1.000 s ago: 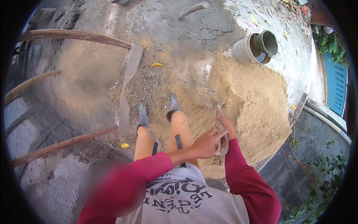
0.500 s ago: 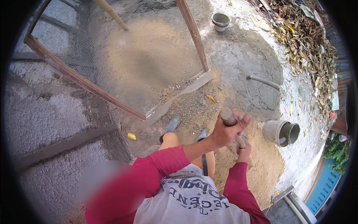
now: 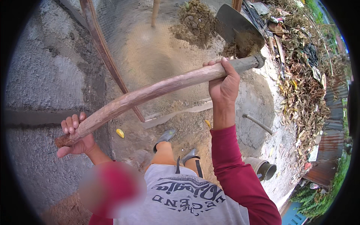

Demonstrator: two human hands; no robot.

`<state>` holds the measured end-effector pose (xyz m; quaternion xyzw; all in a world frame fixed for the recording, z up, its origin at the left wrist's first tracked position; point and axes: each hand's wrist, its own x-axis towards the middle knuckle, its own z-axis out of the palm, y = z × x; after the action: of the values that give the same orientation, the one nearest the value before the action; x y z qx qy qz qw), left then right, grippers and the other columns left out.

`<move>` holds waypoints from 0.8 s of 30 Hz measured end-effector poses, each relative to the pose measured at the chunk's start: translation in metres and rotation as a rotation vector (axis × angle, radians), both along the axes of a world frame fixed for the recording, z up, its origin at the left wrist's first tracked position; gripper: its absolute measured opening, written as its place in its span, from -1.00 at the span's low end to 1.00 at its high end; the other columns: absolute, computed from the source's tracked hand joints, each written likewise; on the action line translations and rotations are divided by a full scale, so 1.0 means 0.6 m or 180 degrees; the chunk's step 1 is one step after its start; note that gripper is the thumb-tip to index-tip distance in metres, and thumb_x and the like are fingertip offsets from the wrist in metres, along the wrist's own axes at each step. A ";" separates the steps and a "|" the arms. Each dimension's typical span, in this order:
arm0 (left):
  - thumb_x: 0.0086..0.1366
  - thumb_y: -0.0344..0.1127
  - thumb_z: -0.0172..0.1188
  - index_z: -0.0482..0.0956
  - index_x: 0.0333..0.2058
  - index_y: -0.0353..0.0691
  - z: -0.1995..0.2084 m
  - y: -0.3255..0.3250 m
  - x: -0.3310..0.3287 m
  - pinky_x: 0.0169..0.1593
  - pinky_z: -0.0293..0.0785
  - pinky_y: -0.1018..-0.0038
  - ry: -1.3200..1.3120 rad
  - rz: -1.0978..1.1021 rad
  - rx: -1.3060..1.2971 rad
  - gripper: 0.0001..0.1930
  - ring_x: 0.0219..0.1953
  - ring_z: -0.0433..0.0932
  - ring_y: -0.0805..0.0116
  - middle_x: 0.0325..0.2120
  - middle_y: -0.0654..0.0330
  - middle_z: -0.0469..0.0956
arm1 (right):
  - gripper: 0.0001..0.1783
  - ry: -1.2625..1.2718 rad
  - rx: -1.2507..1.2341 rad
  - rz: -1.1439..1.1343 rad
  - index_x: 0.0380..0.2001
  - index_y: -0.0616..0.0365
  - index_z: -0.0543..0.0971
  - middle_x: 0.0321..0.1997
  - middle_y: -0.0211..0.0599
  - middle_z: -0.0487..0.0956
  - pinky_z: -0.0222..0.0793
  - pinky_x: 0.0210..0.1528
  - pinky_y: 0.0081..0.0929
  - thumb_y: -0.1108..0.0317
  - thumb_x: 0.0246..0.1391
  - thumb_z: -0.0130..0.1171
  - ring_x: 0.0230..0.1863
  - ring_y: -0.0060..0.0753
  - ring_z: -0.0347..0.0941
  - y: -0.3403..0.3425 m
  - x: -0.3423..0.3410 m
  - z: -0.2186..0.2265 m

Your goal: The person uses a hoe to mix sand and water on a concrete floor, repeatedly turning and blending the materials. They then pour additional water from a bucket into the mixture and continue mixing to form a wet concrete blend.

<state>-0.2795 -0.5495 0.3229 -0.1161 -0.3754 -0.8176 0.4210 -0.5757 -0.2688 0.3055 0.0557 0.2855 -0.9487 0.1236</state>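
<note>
Holding a hoe handle (image 3: 150, 93), left hand (image 3: 84, 144) and right hand (image 3: 225, 88) wrap their fingers round it; soil (image 3: 246, 43) partly hides the far blade (image 3: 231, 23)

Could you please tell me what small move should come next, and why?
Perhaps tip the shovel slightly toward the screen: one clump is off the blade, but sand lies on it, and the left hand and right hand grip the handle.
</note>
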 end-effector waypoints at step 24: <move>0.09 0.04 0.35 0.59 -0.27 -0.30 -0.279 0.429 -0.054 -0.37 0.52 0.19 -0.3940 -0.4982 -0.6123 -0.53 -0.48 0.64 0.04 -0.49 -0.02 0.61 | -0.59 -0.4878 0.1526 -0.2891 -0.09 0.33 0.35 -0.27 -0.07 0.48 0.40 -0.51 -0.15 0.61 -0.08 0.14 -0.49 -0.18 0.43 0.634 0.715 -0.735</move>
<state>-0.3120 -0.2921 0.1556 -0.1580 -0.7471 -0.1789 -0.6204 -0.1469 0.1115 -0.1355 0.7994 0.2652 -0.5255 -0.1201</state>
